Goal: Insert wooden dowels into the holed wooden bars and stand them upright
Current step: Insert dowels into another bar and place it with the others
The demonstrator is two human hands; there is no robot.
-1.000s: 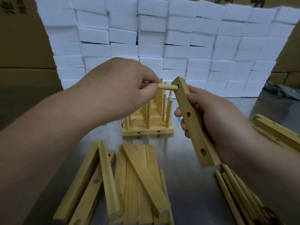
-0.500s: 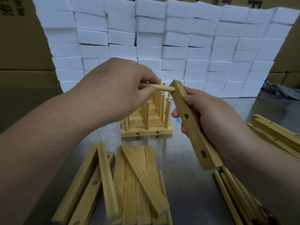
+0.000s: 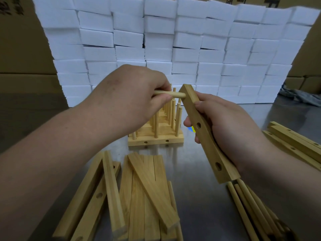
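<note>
Here the left hand (image 3: 128, 100) pinches a dowel (image 3: 173, 94) entering the bar (image 3: 206, 134), which the right hand (image 3: 225, 122) grasps.

Counter tight; one bare lane at 6 o'clock
Open counter (image 3: 199, 180) strip runs btw loose bars (image 3: 144, 197) at 7 and loose dowels (image 3: 246, 211) at 5; upright dowel racks (image 3: 156, 141) block 12, white block wall (image 3: 173, 49) behind; more bars (image 3: 295, 141) at 3.

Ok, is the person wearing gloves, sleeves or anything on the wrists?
No. The left hand and right hand are bare, with no gloves. The left forearm and right forearm are uncovered as far as the frame shows, no sleeve in view. No watch, band or ring shows on the sides facing the camera.
</note>
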